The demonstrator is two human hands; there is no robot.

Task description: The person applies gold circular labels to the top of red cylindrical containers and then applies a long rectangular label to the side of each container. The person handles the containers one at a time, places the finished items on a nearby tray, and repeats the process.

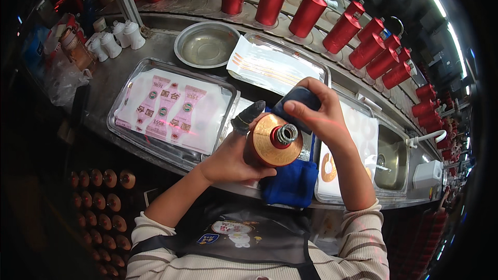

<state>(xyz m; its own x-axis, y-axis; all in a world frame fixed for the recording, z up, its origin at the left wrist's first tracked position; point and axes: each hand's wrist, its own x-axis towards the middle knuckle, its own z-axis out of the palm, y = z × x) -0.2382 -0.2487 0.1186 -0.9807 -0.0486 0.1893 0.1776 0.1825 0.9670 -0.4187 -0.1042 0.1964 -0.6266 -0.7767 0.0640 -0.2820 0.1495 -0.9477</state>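
Note:
My left hand (225, 159) is wrapped around a red bottle (262, 142), whose open, threaded neck faces up toward me. A round gold label covers the bottle's shoulder. One of my left fingers wears a black finger cot (248, 118). Above the bottle, my right hand (327, 116) grips a dark blue-grey pad (300, 99) close to its far side; I cannot tell whether the two touch. Beneath the bottle lies a blue cloth (291, 182) on the counter edge.
Pink labels lie in a metal tray (111, 116) at left. Behind are a metal basin (181, 46) and a tray (326, 75) with striped label strips. Gold round labels lie at right, beside a sink (399, 176). Red bottles (308, 14) line a conveyor; more bottles stand lower left.

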